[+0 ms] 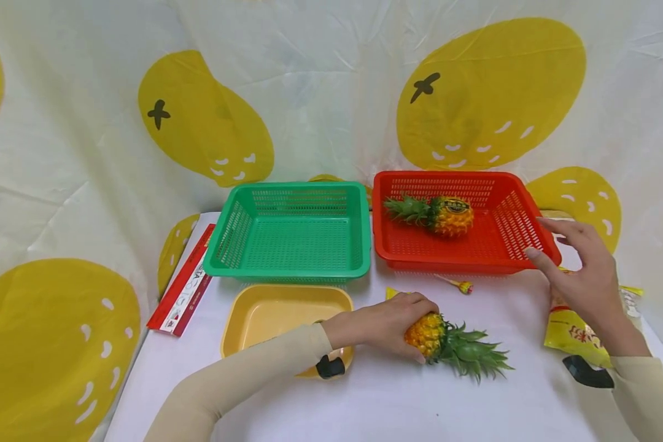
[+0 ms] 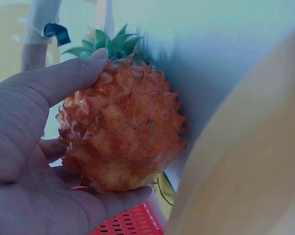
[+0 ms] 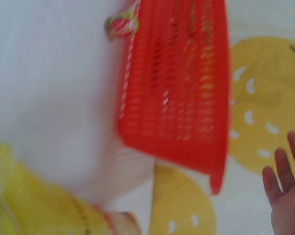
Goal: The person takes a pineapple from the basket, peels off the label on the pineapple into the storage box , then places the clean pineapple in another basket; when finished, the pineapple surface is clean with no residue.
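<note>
My left hand (image 1: pixel 395 322) grips a small pineapple (image 1: pixel 426 334) low over the white table, its green crown pointing right. The left wrist view shows the thumb and fingers curled round the spiky orange body (image 2: pixel 120 127). Beside the right end of the red basket (image 1: pixel 436 261) is my right hand (image 1: pixel 585 276), fingers and thumb spread and holding nothing. In the right wrist view its fingers (image 3: pixel 284 171) are apart from the basket wall. Another pineapple (image 1: pixel 453 216), with a dark label, lies inside the red basket.
A green basket (image 1: pixel 287 273) stands left of the red one, a yellow tray (image 1: pixel 234 319) before it. A red-and-white box (image 1: pixel 182 282) lies at far left. Yellow bags (image 1: pixel 571 331) lie at right. A small red-and-yellow stick item (image 1: pixel 464 286) lies before the red basket.
</note>
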Demonstrator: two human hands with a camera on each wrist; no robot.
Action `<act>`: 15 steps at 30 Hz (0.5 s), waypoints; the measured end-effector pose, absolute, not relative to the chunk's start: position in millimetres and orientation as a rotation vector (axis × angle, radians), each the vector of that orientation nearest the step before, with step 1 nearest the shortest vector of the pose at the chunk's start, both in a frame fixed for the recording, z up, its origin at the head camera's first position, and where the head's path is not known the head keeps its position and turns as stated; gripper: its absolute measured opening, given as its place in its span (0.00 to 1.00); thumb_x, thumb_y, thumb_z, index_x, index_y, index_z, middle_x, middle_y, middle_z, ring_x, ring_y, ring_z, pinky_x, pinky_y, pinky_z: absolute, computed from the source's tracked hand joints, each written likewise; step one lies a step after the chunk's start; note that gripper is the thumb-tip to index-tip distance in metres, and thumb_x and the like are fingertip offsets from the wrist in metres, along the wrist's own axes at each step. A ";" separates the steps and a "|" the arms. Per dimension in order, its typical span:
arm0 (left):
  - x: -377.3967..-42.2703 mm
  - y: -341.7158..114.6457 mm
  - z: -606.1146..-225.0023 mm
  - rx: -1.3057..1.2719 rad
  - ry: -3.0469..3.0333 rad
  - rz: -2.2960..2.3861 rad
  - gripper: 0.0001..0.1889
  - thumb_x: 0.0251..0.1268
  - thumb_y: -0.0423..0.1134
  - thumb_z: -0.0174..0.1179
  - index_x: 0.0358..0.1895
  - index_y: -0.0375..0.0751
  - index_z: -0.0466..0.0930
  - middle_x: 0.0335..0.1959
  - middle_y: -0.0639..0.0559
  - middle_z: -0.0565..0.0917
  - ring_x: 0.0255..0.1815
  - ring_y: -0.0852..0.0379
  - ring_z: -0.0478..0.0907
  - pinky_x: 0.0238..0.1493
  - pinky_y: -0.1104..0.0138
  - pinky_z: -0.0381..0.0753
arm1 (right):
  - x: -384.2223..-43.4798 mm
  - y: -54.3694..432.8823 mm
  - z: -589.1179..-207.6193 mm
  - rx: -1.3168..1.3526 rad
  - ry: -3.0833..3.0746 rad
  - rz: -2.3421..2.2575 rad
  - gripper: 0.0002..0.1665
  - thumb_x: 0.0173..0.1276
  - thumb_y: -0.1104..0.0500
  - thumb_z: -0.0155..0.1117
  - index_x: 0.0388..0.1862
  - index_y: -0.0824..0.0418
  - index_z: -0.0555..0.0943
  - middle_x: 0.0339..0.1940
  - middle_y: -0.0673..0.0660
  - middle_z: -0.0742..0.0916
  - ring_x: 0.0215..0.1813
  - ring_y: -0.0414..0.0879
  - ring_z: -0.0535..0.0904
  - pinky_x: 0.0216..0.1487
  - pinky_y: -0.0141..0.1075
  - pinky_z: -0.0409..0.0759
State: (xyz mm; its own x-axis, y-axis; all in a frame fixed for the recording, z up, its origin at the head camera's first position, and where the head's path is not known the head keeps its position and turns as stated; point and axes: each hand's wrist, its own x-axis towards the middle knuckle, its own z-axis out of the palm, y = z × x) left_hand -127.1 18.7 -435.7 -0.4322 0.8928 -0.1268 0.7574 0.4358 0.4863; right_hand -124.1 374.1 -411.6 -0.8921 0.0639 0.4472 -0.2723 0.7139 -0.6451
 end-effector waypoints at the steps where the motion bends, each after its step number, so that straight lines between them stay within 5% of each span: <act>1: -127.2 18.7 -435.6 1.405 2.326 0.512 0.43 0.63 0.57 0.76 0.75 0.44 0.67 0.70 0.53 0.72 0.70 0.61 0.67 0.71 0.74 0.59 | -126.4 377.8 -414.9 0.135 -2.490 1.031 0.38 0.68 0.60 0.77 0.77 0.47 0.78 0.70 0.46 0.77 0.70 0.38 0.65 0.59 0.23 0.61; 5: -127.4 18.6 -435.9 1.404 2.327 0.515 0.43 0.63 0.56 0.76 0.75 0.44 0.67 0.70 0.52 0.72 0.69 0.60 0.67 0.70 0.74 0.60 | -133.4 389.1 -427.8 -0.008 -2.589 1.017 0.46 0.71 0.52 0.74 0.85 0.43 0.66 0.79 0.56 0.68 0.78 0.50 0.58 0.69 0.39 0.62; 11: -128.0 19.2 -436.8 1.404 2.342 0.485 0.44 0.61 0.59 0.77 0.76 0.46 0.67 0.70 0.54 0.72 0.67 0.60 0.68 0.67 0.74 0.62 | -143.9 397.6 -441.6 -0.174 -2.771 1.043 0.55 0.75 0.43 0.68 0.90 0.53 0.50 0.80 0.73 0.57 0.77 0.73 0.52 0.60 0.67 0.72; 13: -128.6 19.9 -437.1 1.409 2.348 0.458 0.45 0.61 0.61 0.76 0.77 0.47 0.68 0.70 0.55 0.73 0.67 0.60 0.68 0.67 0.74 0.62 | -146.8 399.7 -445.3 -0.183 -2.798 1.075 0.56 0.75 0.42 0.67 0.89 0.57 0.48 0.80 0.75 0.56 0.76 0.74 0.51 0.55 0.61 0.77; 15: -129.2 20.4 -437.2 1.411 2.349 0.440 0.45 0.61 0.61 0.76 0.77 0.48 0.68 0.71 0.55 0.73 0.67 0.60 0.69 0.68 0.74 0.62 | -149.2 401.6 -448.8 -0.185 -2.812 1.097 0.57 0.76 0.41 0.66 0.89 0.57 0.47 0.80 0.75 0.58 0.75 0.74 0.52 0.49 0.44 0.81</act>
State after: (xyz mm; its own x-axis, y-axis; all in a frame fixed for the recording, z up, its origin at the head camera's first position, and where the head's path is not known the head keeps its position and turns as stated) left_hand -129.2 20.4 -437.2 -0.4338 0.8889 -0.1471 0.7754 0.4515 0.4414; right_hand -149.2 401.6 -448.8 -0.9857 0.1558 0.0649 0.0708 0.7304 -0.6794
